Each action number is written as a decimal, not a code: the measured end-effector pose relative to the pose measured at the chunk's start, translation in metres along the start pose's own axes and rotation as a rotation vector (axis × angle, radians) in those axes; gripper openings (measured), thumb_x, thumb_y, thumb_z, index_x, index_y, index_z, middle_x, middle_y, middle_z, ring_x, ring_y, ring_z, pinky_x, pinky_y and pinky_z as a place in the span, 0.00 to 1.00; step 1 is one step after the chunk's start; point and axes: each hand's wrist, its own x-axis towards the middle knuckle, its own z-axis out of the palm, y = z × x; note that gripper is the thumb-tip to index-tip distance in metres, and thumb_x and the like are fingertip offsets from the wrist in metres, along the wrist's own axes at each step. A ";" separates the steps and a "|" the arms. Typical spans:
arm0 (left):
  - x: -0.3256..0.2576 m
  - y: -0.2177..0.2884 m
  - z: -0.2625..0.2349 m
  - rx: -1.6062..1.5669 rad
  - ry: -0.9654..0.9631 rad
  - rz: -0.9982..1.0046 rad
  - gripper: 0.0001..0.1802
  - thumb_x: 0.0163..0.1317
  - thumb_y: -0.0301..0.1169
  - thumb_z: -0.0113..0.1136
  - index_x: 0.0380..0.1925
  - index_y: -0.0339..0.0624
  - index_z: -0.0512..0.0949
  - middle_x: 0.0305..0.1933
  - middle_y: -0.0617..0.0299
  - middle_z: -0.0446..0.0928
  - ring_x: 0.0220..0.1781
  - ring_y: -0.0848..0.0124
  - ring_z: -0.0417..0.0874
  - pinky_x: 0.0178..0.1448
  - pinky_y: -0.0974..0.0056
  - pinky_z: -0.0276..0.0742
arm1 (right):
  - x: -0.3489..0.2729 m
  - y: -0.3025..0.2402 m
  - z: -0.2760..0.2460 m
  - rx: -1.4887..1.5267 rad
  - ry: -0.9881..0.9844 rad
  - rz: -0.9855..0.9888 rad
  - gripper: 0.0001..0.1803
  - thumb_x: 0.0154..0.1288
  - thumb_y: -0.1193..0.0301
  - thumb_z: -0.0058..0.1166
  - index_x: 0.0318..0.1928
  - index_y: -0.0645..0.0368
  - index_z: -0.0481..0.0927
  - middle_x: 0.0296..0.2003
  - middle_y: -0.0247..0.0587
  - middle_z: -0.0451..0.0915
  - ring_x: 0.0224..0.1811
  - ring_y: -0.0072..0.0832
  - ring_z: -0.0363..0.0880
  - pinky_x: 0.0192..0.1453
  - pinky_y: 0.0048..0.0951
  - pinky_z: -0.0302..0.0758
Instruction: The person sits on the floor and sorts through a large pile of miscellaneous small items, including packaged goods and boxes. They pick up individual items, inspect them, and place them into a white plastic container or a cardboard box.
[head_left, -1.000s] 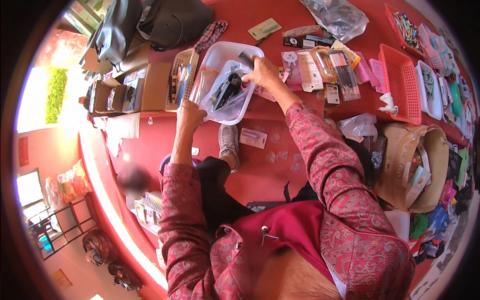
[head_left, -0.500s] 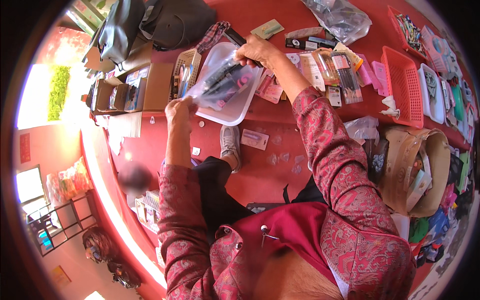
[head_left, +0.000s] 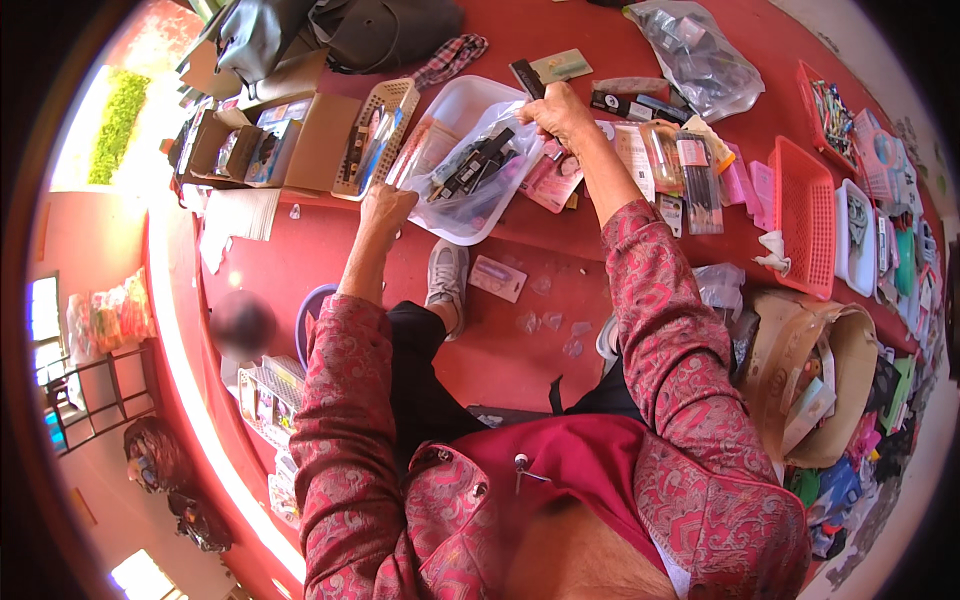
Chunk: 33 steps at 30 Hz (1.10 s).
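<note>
A clear plastic bag (head_left: pixel 428 213) with several slim black boxes (head_left: pixel 474 165) inside rests in a white plastic basin (head_left: pixel 470 88) in front of me. My left hand (head_left: pixel 385 210) is closed at the bag's near left side, its fingers pinching the edge. At the far right of the bag, my right hand (head_left: pixel 560 113) is closed round a slim black box (head_left: pixel 526 78) that sticks up past the fingers. Whether this hand also grips the bag's rim is hard to make out. Pink packets lie partly hidden under the bag.
To the left stand a cream basket (head_left: pixel 404 95) of pens and an open cardboard box (head_left: pixel 318 140). Carded cosmetics and a pack of black pencils (head_left: pixel 698 180) lie to the right, by a red basket (head_left: pixel 806 215). A large carton (head_left: pixel 815 345) stands near my right arm.
The plastic bag, stretched between my hands before, now sits lower and wider in the basin, its black boxes spread in view. The whole view has shifted slightly.
</note>
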 end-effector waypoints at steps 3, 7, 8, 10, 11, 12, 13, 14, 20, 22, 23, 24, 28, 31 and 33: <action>0.005 -0.023 0.012 -0.404 -0.184 -0.337 0.18 0.46 0.33 0.54 0.34 0.30 0.71 0.27 0.51 0.73 0.28 0.64 0.75 0.31 0.58 0.74 | 0.006 0.017 0.006 -0.025 0.009 -0.028 0.11 0.44 0.71 0.59 0.16 0.65 0.73 0.10 0.37 0.69 0.10 0.21 0.68 0.11 0.24 0.62; 0.004 -0.050 0.037 -0.654 -0.314 -0.325 0.24 0.51 0.32 0.53 0.49 0.37 0.65 0.53 0.46 0.62 0.48 0.51 0.71 0.46 0.48 0.73 | 0.011 0.046 0.027 0.191 -0.103 0.041 0.12 0.44 0.72 0.59 0.22 0.70 0.73 0.13 0.43 0.72 0.11 0.25 0.71 0.12 0.24 0.67; 0.000 -0.044 0.040 -0.581 -0.291 -0.250 0.24 0.49 0.32 0.56 0.48 0.36 0.66 0.50 0.46 0.65 0.47 0.52 0.72 0.46 0.50 0.73 | 0.013 0.051 0.030 0.237 -0.131 0.077 0.14 0.44 0.72 0.59 0.24 0.73 0.74 0.14 0.46 0.74 0.12 0.27 0.73 0.13 0.25 0.69; -0.006 -0.032 0.048 -0.423 -0.235 -0.105 0.25 0.45 0.31 0.63 0.44 0.34 0.69 0.45 0.45 0.70 0.45 0.54 0.75 0.46 0.54 0.74 | 0.019 0.061 0.036 0.203 -0.130 0.084 0.14 0.42 0.71 0.59 0.22 0.73 0.73 0.13 0.45 0.72 0.10 0.27 0.71 0.12 0.26 0.68; -0.007 -0.036 0.047 -0.149 -0.206 0.092 0.26 0.42 0.31 0.66 0.43 0.34 0.70 0.42 0.45 0.72 0.44 0.55 0.76 0.46 0.56 0.74 | 0.016 0.058 0.042 0.103 -0.196 0.081 0.13 0.43 0.71 0.59 0.22 0.70 0.73 0.13 0.42 0.72 0.10 0.25 0.70 0.12 0.25 0.66; -0.006 -0.038 0.046 0.132 -0.177 0.295 0.26 0.40 0.30 0.68 0.41 0.34 0.72 0.39 0.45 0.74 0.43 0.55 0.77 0.46 0.57 0.74 | 0.015 0.053 0.045 0.005 -0.254 0.073 0.12 0.43 0.71 0.58 0.22 0.68 0.73 0.14 0.40 0.72 0.10 0.23 0.70 0.12 0.23 0.65; 0.006 -0.053 0.057 0.121 -0.069 0.357 0.29 0.32 0.30 0.73 0.39 0.33 0.74 0.33 0.46 0.77 0.40 0.57 0.78 0.45 0.61 0.74 | 0.015 0.047 0.047 -0.034 -0.348 -0.003 0.12 0.42 0.70 0.58 0.19 0.67 0.73 0.12 0.41 0.72 0.10 0.24 0.70 0.12 0.26 0.66; 0.007 -0.052 0.058 0.138 -0.066 0.346 0.30 0.33 0.30 0.73 0.40 0.33 0.74 0.34 0.45 0.76 0.41 0.56 0.78 0.45 0.60 0.74 | 0.016 0.038 0.049 -0.213 -0.331 -0.016 0.14 0.41 0.68 0.57 0.19 0.70 0.75 0.12 0.47 0.73 0.13 0.30 0.74 0.18 0.31 0.71; 0.052 -0.087 0.084 -0.437 -0.163 -0.044 0.29 0.42 0.28 0.68 0.46 0.30 0.70 0.41 0.45 0.75 0.44 0.55 0.77 0.46 0.59 0.74 | 0.025 0.042 0.042 -0.461 0.020 -0.092 0.16 0.41 0.67 0.51 0.28 0.69 0.79 0.26 0.57 0.78 0.30 0.43 0.80 0.35 0.37 0.76; 0.041 -0.058 0.076 -0.933 -0.108 -0.488 0.28 0.45 0.28 0.66 0.47 0.29 0.69 0.41 0.47 0.75 0.44 0.56 0.77 0.46 0.60 0.74 | 0.022 0.047 0.044 -0.205 -0.295 -0.018 0.12 0.40 0.69 0.55 0.25 0.67 0.76 0.14 0.46 0.75 0.14 0.29 0.75 0.18 0.30 0.72; 0.034 -0.047 0.070 -1.175 -0.069 -0.718 0.27 0.46 0.28 0.65 0.48 0.29 0.69 0.41 0.47 0.75 0.43 0.57 0.77 0.46 0.60 0.74 | 0.015 0.045 0.049 -0.093 -0.377 -0.056 0.11 0.39 0.71 0.57 0.23 0.67 0.74 0.13 0.44 0.74 0.11 0.25 0.73 0.13 0.26 0.68; 0.023 -0.031 0.063 -0.837 -0.127 -0.450 0.28 0.47 0.28 0.64 0.48 0.29 0.68 0.41 0.47 0.75 0.44 0.57 0.77 0.46 0.60 0.74 | 0.012 0.044 0.052 -0.069 -0.413 -0.058 0.11 0.40 0.71 0.55 0.23 0.68 0.74 0.14 0.45 0.75 0.12 0.27 0.74 0.16 0.27 0.70; 0.016 -0.038 0.046 0.144 -0.219 0.248 0.29 0.48 0.32 0.63 0.49 0.30 0.67 0.42 0.46 0.73 0.46 0.57 0.75 0.47 0.61 0.73 | 0.022 0.044 0.051 -0.249 -0.034 -0.092 0.14 0.42 0.69 0.48 0.21 0.71 0.78 0.15 0.52 0.76 0.17 0.35 0.79 0.28 0.31 0.76; 0.017 -0.036 0.048 -0.223 -0.193 -0.015 0.22 0.48 0.30 0.60 0.44 0.31 0.70 0.40 0.48 0.73 0.40 0.58 0.75 0.42 0.60 0.74 | 0.026 0.037 0.023 -0.031 0.143 0.098 0.13 0.43 0.68 0.48 0.19 0.68 0.77 0.15 0.47 0.77 0.15 0.29 0.77 0.23 0.29 0.75; 0.009 -0.017 0.041 -0.513 -0.044 -0.162 0.18 0.49 0.26 0.56 0.41 0.32 0.71 0.38 0.49 0.73 0.36 0.60 0.75 0.37 0.59 0.75 | 0.020 0.019 0.004 0.106 0.193 0.122 0.10 0.43 0.72 0.52 0.17 0.69 0.76 0.13 0.44 0.76 0.13 0.27 0.75 0.18 0.27 0.72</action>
